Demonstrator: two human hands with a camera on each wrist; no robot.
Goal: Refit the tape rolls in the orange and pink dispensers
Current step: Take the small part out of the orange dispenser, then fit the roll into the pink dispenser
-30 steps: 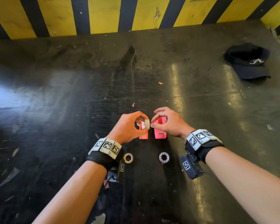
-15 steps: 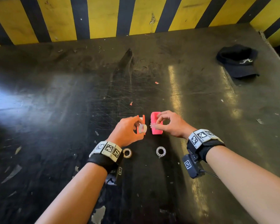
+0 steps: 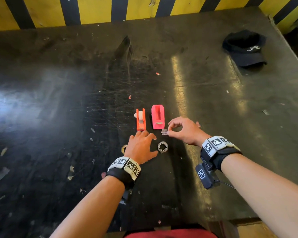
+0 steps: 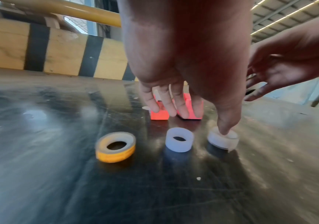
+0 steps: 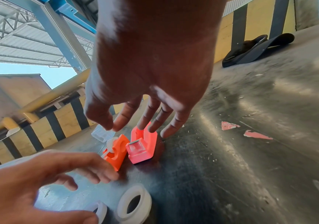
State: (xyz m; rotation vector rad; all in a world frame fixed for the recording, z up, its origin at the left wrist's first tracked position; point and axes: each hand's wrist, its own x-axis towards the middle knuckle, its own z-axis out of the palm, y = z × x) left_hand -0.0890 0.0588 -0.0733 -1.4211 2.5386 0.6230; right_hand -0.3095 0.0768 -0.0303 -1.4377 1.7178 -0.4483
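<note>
- Fingers [image 3: 170,125] of the right hand [image 3: 186,131] pinch one small clear spool [image 3: 164,132], held just above the bench [image 3: 58,117].
- Left hand [image 3: 139,146] hovers with its fingers spread and slack over three rolls: one yellow roll [image 4: 115,146], two white rolls [image 4: 179,141].
- Two dispensers stand side by side beyond: orange dispenser [image 3: 141,119], pink dispenser [image 3: 158,116].
- One black cap [image 3: 244,48] lies far right.

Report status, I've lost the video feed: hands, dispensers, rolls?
Left hand open, reaching over the loose rolls. Right hand pinches a clear spool. Orange dispenser and pink dispenser stand side by side, pink slot empty. Nothing blocking.
</note>
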